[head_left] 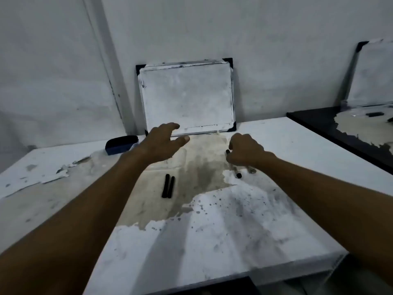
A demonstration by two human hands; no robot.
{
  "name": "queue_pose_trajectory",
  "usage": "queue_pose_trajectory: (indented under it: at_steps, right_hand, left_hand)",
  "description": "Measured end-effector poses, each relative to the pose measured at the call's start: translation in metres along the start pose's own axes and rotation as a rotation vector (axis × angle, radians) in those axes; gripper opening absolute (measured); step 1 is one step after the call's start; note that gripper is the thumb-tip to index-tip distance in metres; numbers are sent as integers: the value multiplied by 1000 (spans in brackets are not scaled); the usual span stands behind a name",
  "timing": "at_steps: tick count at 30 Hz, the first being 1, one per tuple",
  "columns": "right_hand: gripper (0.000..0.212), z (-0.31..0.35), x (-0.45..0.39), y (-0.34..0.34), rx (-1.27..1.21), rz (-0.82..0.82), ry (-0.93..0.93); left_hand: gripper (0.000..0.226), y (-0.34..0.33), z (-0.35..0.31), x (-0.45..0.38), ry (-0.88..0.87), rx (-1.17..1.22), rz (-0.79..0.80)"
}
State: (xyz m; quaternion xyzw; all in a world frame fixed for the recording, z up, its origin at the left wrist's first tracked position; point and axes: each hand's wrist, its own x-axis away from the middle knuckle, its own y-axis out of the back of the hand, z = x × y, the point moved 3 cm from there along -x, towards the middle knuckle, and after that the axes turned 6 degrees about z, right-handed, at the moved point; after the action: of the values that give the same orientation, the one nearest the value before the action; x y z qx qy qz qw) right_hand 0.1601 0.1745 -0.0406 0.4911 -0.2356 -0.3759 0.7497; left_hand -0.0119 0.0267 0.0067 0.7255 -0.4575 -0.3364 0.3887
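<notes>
A small whiteboard [187, 96] with black corner caps leans against the wall at the back of the table [223, 231]. My left hand [163, 143] hovers just in front of its lower edge, fingers spread and relaxed, holding nothing. My right hand [244, 151] is curled into a fist over a few markers [239, 174] lying on the table; a dark tip pokes out by its thumb, so it seems to grip one marker. Two black markers [168, 186] lie side by side between my forearms.
A dark blue eraser [121, 144] sits at the back left near the wall. The table's white coating is peeled and stained in the middle. A second, black table [319, 122] with another whiteboard [374, 73] stands at the right.
</notes>
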Motion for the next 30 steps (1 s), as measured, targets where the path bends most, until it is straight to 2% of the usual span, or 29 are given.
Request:
queue_pose_trajectory:
  at_steps: [2,5,8,10,13,15,17,19,22,24,27,30]
  right_hand:
    - [20,-7,7,-11,29,20,-65]
    - [29,-20,14,-33,47,40,-129]
    - [35,-22,14,-42,106,-67,-106]
    - [31,-23,15,-46,118,-126,-122]
    - [21,-23,15,-49,-92,-225,-139]
    - [15,-19,13,-53,-430,-226,-108]
    - [13,-8,16,-62,-889,-90,-82]
    - [12,0,18,-72,-1157,71,-68]
    - [13,8,20,-83,-1280,229,7]
    - [16,10,19,-86,-1333,280,44]
    - [18,11,16,-89,-1363,381,65]
    - [29,13,13,-90,-1307,566,35]
  left_hand:
    - [60,-11,6,6,8,14,-14]
    - [60,-35,19,14,34,67,-5]
    - [56,-48,23,15,61,118,-58]
    - [50,-57,22,16,66,157,-135]
    - [40,-74,15,17,40,297,-273]
    - [36,-88,13,14,68,438,-312]
    - [37,-102,14,10,165,637,-297]
    - [34,-116,17,4,275,910,-251]
    - [30,-126,19,-1,351,1354,-169]
    - [24,-126,21,-2,306,1560,-143]
    - [19,-124,28,-6,236,1622,-157]
    - [19,-119,33,-10,195,1635,-151]
